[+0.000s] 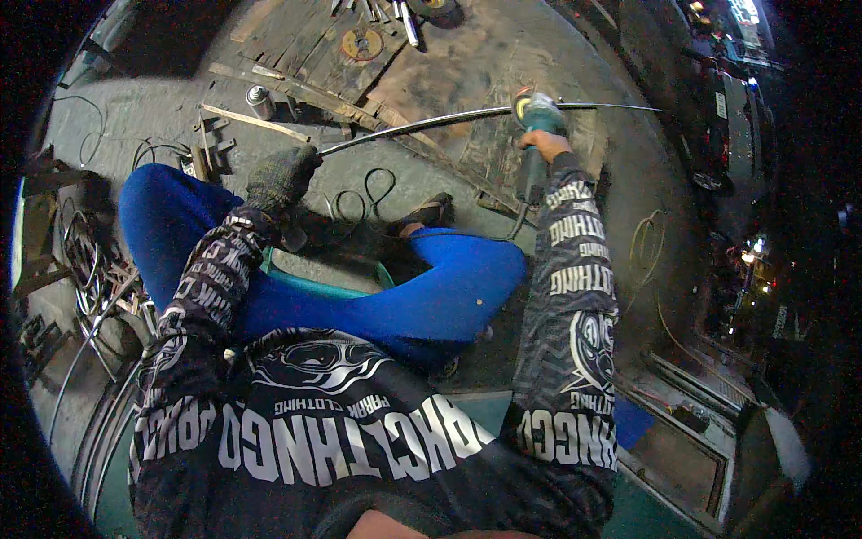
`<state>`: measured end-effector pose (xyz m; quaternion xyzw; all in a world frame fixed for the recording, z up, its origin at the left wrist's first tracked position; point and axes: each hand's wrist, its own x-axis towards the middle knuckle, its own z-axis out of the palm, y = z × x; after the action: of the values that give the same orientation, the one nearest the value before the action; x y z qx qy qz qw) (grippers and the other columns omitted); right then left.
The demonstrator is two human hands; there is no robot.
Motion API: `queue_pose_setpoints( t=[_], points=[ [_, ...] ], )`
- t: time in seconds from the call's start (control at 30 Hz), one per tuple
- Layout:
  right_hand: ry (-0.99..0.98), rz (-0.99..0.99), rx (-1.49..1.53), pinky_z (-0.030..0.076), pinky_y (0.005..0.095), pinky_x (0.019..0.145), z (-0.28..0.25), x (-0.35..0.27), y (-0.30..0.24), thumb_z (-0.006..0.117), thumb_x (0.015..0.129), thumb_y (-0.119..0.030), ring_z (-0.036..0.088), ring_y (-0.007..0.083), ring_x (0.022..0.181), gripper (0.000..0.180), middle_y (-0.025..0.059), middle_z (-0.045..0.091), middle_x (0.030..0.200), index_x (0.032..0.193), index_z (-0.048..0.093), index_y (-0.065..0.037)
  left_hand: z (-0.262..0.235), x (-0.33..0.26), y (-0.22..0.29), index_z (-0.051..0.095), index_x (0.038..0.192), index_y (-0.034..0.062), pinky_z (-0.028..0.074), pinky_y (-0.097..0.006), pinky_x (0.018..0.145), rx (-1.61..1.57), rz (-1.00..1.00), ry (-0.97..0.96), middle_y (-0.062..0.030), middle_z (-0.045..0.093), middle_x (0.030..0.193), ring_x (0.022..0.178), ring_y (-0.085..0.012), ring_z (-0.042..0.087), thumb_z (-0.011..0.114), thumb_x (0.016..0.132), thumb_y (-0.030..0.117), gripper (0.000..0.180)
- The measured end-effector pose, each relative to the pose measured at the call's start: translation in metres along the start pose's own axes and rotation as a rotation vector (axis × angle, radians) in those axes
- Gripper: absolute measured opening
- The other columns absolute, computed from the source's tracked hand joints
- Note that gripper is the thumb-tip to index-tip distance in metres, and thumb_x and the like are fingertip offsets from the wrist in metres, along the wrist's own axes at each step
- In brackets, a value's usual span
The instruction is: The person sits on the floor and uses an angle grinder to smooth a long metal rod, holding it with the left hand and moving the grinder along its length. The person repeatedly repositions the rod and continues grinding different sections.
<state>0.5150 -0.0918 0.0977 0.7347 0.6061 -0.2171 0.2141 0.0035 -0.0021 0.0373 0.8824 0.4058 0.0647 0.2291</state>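
Note:
My left hand (280, 177), in a grey work glove, is closed round the near-left end of a long thin metal rod (409, 129). The rod runs to the right across a wooden board (431, 72). Bare and wrapped round a teal angle grinder (541, 121), my right hand (546, 144) holds the tool at the rod's right part. The grinder's disc side (522, 101) looks lit yellow and orange; whether it touches the rod I cannot tell. From the grinder's dark rear body a cable hangs toward my knee.
A spray can (259, 101) stands left of the board beside wood strips (256, 123). On the board lie a worn disc (362, 44) and several metal pieces (409, 25). Coiled cable (346, 205) lies near my foot. Scrap and cables (85, 260) crowd the left; a vehicle (727, 135) stands far right.

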Motion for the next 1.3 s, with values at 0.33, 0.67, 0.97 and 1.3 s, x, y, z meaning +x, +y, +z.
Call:
queue_pose_setpoints(
  t=[0.33, 0.67, 0.97, 1.3],
  points=[
    [0.173, 0.532, 0.795, 0.045, 0.0321, 0.084, -0.019, 0.047, 0.103, 0.061, 0.078, -0.034, 0.061, 0.0208, 0.093, 0.027, 0.0043, 0.066, 0.103, 0.091, 0.072, -0.013, 0.001, 0.022, -0.002, 0.06, 0.095, 0.0161, 0.046, -0.046, 0.065, -0.058, -0.048, -0.029, -0.0116, 0.063, 0.084, 0.08, -0.0358, 0.061, 0.056, 0.085, 0.023, 0.013],
    [0.143, 0.158, 0.423, 0.044, 0.0318, 0.087, -0.004, 0.035, 0.072, 0.057, 0.081, -0.037, 0.06, 0.0218, 0.1, 0.029, 0.0048, 0.066, 0.107, 0.091, 0.073, -0.014, -0.003, 0.001, -0.005, 0.059, 0.098, 0.0174, 0.047, -0.047, 0.063, -0.054, 0.05, 0.082, -0.0118, 0.063, 0.085, 0.079, -0.035, 0.062, 0.055, 0.086, 0.022, 0.013],
    [0.097, 0.411, 0.278, 0.046, 0.0349, 0.085, 0.002, 0.012, -0.131, 0.062, 0.073, -0.037, 0.062, 0.0313, 0.099, 0.035, 0.0161, 0.066, 0.104, 0.1, 0.069, -0.016, -0.008, -0.031, -0.013, 0.06, 0.102, 0.0166, 0.047, -0.047, 0.063, -0.072, 0.012, 0.029, -0.0129, 0.065, 0.086, 0.077, -0.0346, 0.063, 0.054, 0.086, 0.022, 0.017],
    [0.14, 0.346, 0.57, 0.051, 0.0407, 0.082, -0.058, -0.117, -0.354, 0.083, 0.049, -0.035, 0.064, 0.0311, 0.095, 0.061, 0.0226, 0.066, 0.102, 0.091, 0.066, 0.006, -0.03, -0.061, -0.038, 0.07, 0.089, 0.0195, 0.048, -0.041, 0.053, -0.334, -0.208, 0.127, -0.0065, 0.064, 0.071, 0.06, -0.0248, 0.062, 0.051, 0.089, 0.04, 0.028]
  ],
)
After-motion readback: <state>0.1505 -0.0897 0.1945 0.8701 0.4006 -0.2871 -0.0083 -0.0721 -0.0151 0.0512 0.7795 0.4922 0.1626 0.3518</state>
